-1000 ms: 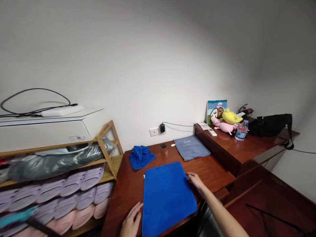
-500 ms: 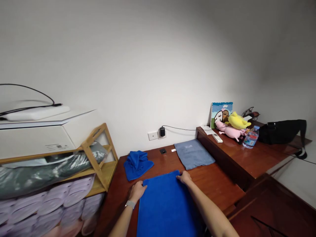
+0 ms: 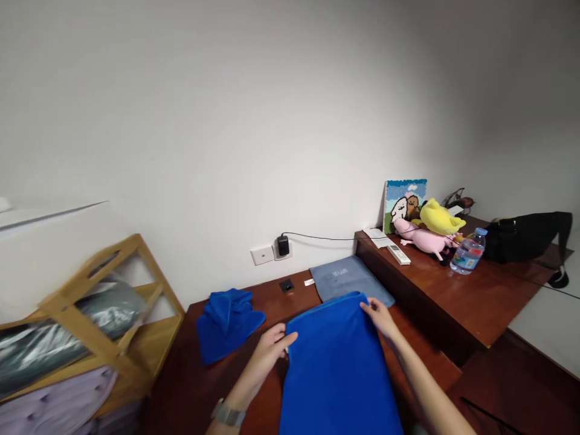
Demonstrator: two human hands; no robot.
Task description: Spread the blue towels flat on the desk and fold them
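Observation:
A blue towel [image 3: 333,368] hangs from both my hands, its top edge raised off the brown desk and its lower part running out of view at the bottom. My left hand [image 3: 272,347], with a watch [image 3: 228,413] on the wrist, pinches the towel's upper left corner. At the upper right corner, my right hand [image 3: 379,314] grips the cloth between thumb and fingers. A second blue towel [image 3: 229,323] lies crumpled on the desk to the left. Behind the held towel lies a flat grey-blue cloth [image 3: 347,278] with lettering, partly covered by it.
On the raised desk part [image 3: 446,296] at right are a remote [image 3: 399,254], a water bottle [image 3: 469,252], plush toys [image 3: 428,235], a picture [image 3: 405,205] and a black bag [image 3: 525,235]. A wooden rack [image 3: 149,308] stands left. A black charger [image 3: 283,244] sits in the wall socket.
Both hands have lifted the towel's top edge off the desk and carried it to the right, over part of the grey-blue cloth. The view has turned slightly right.

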